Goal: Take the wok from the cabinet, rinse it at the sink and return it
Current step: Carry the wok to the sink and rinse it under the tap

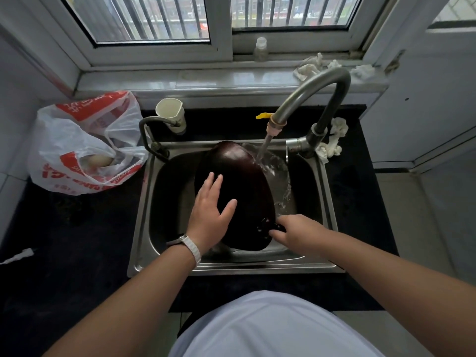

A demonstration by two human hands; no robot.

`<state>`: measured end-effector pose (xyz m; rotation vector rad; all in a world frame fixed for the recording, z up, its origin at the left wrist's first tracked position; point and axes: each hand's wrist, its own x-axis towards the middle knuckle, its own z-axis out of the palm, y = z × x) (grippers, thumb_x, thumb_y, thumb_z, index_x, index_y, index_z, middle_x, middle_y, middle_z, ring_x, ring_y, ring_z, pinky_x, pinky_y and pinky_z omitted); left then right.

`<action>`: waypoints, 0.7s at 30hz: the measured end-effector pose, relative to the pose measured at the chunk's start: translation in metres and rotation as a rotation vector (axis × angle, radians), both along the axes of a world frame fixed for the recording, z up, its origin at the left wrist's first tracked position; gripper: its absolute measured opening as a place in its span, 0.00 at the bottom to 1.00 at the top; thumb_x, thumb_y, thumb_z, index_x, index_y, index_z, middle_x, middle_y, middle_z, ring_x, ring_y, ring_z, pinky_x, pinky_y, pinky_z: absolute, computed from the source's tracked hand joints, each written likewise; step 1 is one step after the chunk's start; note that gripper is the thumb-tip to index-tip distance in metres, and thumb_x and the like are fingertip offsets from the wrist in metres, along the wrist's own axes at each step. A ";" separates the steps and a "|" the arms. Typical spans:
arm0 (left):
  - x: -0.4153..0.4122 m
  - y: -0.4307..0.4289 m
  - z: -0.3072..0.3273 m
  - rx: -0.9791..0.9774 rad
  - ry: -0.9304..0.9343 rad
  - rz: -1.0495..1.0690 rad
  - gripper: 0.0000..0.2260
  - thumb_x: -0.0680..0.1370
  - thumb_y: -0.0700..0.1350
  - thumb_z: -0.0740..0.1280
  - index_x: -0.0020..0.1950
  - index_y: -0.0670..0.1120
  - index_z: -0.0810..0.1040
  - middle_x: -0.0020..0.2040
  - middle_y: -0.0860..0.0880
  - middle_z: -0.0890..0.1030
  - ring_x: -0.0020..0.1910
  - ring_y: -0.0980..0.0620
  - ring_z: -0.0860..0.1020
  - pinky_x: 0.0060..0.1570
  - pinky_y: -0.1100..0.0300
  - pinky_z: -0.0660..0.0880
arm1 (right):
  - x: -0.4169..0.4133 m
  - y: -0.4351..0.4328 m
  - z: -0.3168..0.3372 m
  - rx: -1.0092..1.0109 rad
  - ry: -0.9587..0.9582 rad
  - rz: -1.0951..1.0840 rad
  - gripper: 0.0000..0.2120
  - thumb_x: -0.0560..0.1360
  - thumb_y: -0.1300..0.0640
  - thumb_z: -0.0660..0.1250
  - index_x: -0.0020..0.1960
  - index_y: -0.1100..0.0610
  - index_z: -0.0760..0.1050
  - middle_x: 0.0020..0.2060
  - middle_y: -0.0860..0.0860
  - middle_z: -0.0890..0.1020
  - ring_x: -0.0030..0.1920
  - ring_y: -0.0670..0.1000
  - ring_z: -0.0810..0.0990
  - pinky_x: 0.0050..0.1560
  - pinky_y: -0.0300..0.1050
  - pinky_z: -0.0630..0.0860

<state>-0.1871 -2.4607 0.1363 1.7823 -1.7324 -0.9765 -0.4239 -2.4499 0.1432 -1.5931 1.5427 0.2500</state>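
Dark wok (240, 173) under flat left hand (211, 211); right hand (296, 230) holds it.

White watch (191, 247) on left wrist; pale shirt (273, 328); bare forearms.

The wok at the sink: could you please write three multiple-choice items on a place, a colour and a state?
1. The plastic bag lies: A. left of the sink B. in the sink C. on the windowsill
2. The watch strap is: A. black B. red C. white
3. The left hand is: A. gripping the tap B. flat on the wok C. hanging idle

1 A, it sits beside the sink; 2 C, the strap is plainly white; 3 B, straight fingers rest on the wok.
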 end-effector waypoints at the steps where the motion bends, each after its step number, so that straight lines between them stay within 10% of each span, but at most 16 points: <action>1: 0.002 0.001 0.002 -0.007 -0.007 0.000 0.31 0.82 0.56 0.63 0.81 0.52 0.56 0.82 0.54 0.51 0.80 0.52 0.50 0.76 0.45 0.55 | 0.005 -0.001 0.004 0.017 -0.035 -0.012 0.16 0.79 0.41 0.63 0.57 0.51 0.78 0.42 0.49 0.83 0.37 0.49 0.82 0.41 0.48 0.80; 10: 0.015 0.006 0.011 -0.062 -0.080 -0.051 0.31 0.82 0.59 0.61 0.82 0.51 0.55 0.82 0.54 0.50 0.80 0.55 0.45 0.77 0.46 0.52 | 0.037 -0.010 0.024 0.172 -0.218 -0.131 0.12 0.80 0.42 0.64 0.47 0.51 0.78 0.31 0.50 0.80 0.22 0.45 0.76 0.23 0.39 0.72; 21: 0.013 0.003 0.033 -0.144 -0.068 -0.083 0.29 0.82 0.56 0.63 0.80 0.50 0.61 0.81 0.50 0.57 0.80 0.53 0.51 0.77 0.45 0.54 | 0.038 -0.004 0.054 0.228 -0.363 -0.261 0.15 0.81 0.45 0.63 0.50 0.57 0.80 0.30 0.53 0.78 0.25 0.50 0.74 0.25 0.43 0.72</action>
